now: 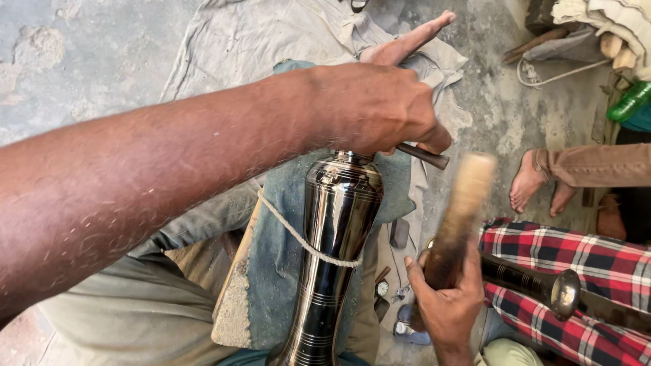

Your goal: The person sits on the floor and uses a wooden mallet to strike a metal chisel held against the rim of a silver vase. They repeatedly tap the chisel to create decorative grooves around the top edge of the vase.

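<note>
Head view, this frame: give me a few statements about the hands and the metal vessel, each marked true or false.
1. The left hand grips a thin dark metal tool at the top of the shiny metal vessel. True.
2. The right hand is empty. False: it holds a wooden mallet, blurred.
3. A light rope crosses the vessel. True.
4. The vessel stands upright on bare floor. False: it lies tilted on a blue-grey cloth pad.
5. A leg in red plaid cloth shows at the right. True.
</note>
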`<state>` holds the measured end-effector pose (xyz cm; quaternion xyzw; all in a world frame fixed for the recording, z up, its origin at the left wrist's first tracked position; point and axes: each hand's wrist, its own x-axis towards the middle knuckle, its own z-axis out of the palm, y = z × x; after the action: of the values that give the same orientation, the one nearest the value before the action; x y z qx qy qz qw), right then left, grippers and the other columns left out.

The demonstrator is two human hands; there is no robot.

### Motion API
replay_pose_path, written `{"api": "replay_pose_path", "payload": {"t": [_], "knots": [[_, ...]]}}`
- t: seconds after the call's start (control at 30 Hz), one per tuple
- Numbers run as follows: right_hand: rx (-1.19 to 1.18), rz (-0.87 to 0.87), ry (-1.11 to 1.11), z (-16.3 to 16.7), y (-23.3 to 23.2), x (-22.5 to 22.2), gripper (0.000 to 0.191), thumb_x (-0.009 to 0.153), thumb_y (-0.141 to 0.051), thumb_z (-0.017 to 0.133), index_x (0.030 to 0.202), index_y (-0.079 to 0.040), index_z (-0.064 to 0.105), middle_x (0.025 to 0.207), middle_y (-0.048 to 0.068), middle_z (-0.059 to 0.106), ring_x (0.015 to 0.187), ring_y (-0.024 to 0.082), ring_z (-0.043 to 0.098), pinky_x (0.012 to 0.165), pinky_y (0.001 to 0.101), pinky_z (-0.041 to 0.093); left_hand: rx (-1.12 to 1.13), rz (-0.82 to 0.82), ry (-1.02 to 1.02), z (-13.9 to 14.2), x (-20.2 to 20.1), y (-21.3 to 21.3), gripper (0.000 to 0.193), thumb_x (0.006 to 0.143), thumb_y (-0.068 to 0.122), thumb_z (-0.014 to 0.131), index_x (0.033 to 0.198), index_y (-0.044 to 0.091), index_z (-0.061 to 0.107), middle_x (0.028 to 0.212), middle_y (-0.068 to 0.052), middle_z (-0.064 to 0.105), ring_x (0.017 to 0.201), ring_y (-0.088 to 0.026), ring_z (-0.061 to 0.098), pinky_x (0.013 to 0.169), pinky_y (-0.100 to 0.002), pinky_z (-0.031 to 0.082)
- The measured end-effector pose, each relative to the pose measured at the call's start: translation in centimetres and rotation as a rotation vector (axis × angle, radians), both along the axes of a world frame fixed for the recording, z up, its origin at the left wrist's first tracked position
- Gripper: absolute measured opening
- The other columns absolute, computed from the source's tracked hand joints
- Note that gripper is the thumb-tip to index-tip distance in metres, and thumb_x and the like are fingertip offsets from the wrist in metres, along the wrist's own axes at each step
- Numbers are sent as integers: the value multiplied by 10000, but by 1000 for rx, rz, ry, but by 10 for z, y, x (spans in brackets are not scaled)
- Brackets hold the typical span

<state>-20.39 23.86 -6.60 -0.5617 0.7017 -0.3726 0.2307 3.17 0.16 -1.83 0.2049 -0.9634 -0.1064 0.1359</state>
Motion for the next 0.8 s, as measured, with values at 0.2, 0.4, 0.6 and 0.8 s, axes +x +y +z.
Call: {"api": "replay_pose_path", "payload": {"t": [0.2,0.4,0.6,0.8], "knots": [[-17,88,200,15,-4,0,802,776,141,763,1490,86,403,995,116,647,850,140,621,748,257,547,11,-10,83,2,13,4,427,845,143,759,1198,375,700,692,10,740,876,-184,747,1249,-614,-103],[-110,153,517,25,-11,-5,767,751,95,813,1419,120,436,1034,150,667,862,169,643,795,280,540,48,-55,188,-1,20,4,400,823,123,765,1164,323,700,685,3,736,865,-203,748,1230,-636,-73],[-88,201,533,45,-20,-15,755,777,74,809,1439,120,450,1050,151,692,883,165,669,796,285,555,51,-33,254,-12,26,5,438,821,197,773,1230,313,664,700,-20,750,873,-204,748,1244,-625,-52],[6,238,592,69,-33,-20,779,743,88,815,1445,77,477,950,122,702,777,156,648,718,279,536,61,-47,384,-19,28,4,442,792,198,798,1209,276,673,798,-21,762,896,-240,741,1239,-628,-20]]}}
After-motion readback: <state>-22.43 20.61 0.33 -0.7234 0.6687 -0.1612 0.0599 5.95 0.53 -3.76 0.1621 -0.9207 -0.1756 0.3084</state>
